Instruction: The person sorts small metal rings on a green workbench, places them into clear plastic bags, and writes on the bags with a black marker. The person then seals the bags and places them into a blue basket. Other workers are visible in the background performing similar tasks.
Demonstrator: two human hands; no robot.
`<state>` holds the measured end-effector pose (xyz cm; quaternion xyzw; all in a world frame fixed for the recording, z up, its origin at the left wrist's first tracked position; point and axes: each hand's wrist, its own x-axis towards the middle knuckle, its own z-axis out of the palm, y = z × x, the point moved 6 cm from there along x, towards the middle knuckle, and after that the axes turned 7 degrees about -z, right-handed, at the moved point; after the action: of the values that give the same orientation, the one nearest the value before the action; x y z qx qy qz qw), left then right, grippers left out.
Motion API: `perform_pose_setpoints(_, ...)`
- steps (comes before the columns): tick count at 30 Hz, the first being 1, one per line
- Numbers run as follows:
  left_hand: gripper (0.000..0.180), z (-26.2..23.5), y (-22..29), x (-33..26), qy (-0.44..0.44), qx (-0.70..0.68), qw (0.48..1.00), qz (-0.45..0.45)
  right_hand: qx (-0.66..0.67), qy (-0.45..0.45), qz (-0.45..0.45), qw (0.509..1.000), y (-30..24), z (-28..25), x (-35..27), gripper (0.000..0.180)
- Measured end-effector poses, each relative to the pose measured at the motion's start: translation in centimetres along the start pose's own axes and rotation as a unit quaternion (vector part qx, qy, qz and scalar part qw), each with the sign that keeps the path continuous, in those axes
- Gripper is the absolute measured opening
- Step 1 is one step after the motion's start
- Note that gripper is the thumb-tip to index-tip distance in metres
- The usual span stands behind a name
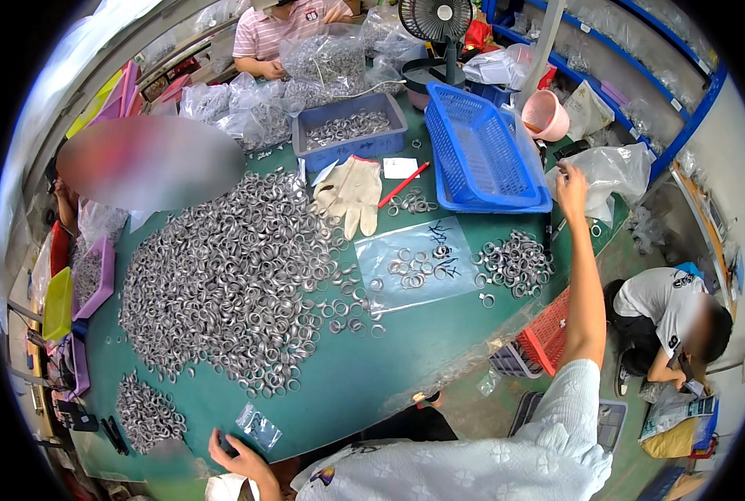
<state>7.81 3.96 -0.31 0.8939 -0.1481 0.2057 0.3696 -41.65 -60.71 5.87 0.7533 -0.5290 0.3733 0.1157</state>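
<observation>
My right hand (570, 179) is stretched far out to the right edge of the green table (372, 376), fingers pinched together on a crumpled clear plastic bag (610, 171) that lies just past the blue plastic basket (482, 154). Whether a ring sits between my fingertips I cannot tell. Just below my forearm lies a small heap of metal rings (516, 263), and beside it a flat clear bag (414, 263) with a few more rings on top. My left hand (237, 457) rests low at the near edge of the table, fingers loosely spread and holding nothing, close to a small empty zip bag (258, 426). The large pile of rings (230, 275) fills the table's middle, a pair of pale work gloves (351, 194) beyond it, next to a red pen (404, 184).
</observation>
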Motion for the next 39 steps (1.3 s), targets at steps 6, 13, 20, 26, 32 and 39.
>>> perform_pose_setpoints(6,0.025,0.2,0.1,-0.1,-0.015,-0.003,1.000,0.002,-0.071,-0.158,0.030,0.985,-7.7,-0.9,0.0,0.034)
perform_pose_setpoints(13,0.022,0.2,0.5,-0.1,-0.023,-0.001,1.000,0.007,-0.256,-0.231,0.012,0.938,-8.8,1.1,1.0,0.042)
perform_pose_setpoints(20,0.021,-0.1,0.5,-0.2,-0.025,-0.002,1.000,0.018,-0.107,-0.225,0.167,0.954,-7.0,-0.3,1.8,0.052)
perform_pose_setpoints(26,0.021,-0.2,0.6,-0.2,-0.021,-0.004,1.000,0.021,-0.097,-0.159,0.185,0.965,-8.8,-2.9,1.3,0.041)
perform_pose_setpoints(32,0.020,0.2,1.0,-0.3,-0.025,-0.012,0.999,0.029,-0.172,-0.235,0.153,0.944,-8.7,-1.5,0.9,0.032)
perform_pose_setpoints(39,0.021,-0.2,1.4,-0.1,-0.005,-0.007,0.999,0.048,-0.244,-0.271,0.109,0.925,-6.5,1.4,1.6,0.035)
